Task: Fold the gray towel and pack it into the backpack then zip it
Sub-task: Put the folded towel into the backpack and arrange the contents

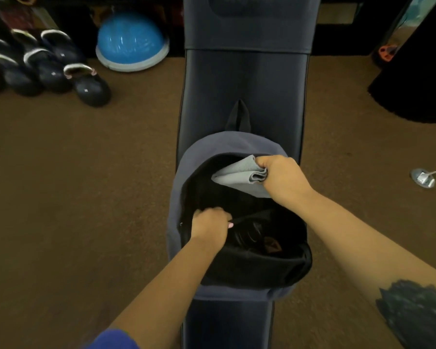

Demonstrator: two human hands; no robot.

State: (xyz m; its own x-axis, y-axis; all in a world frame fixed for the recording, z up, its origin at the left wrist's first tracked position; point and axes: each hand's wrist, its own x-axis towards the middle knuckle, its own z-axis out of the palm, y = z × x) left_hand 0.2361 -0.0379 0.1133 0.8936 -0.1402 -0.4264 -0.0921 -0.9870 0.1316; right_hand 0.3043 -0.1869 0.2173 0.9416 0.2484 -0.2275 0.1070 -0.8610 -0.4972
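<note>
Right hand (278, 176) grips the folded gray towel (239, 176) over the open backpack (204, 152); left hand (209, 224) clenches its black lining.

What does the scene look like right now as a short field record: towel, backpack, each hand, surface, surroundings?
towel: gray towel, folded, held over the open bag mouth, not yet fully inside
backpack: gray backpack, main compartment unzipped and wide open, dark items inside
right hand: right hand, grip closed on the towel's folded edge
left hand: left hand, holding the near edge of the opening apart
surface: backpack lies on a dark padded bench
surroundings: kettlebells and a blue half-ball on brown carpet, far left
zip: not yet done
</note>
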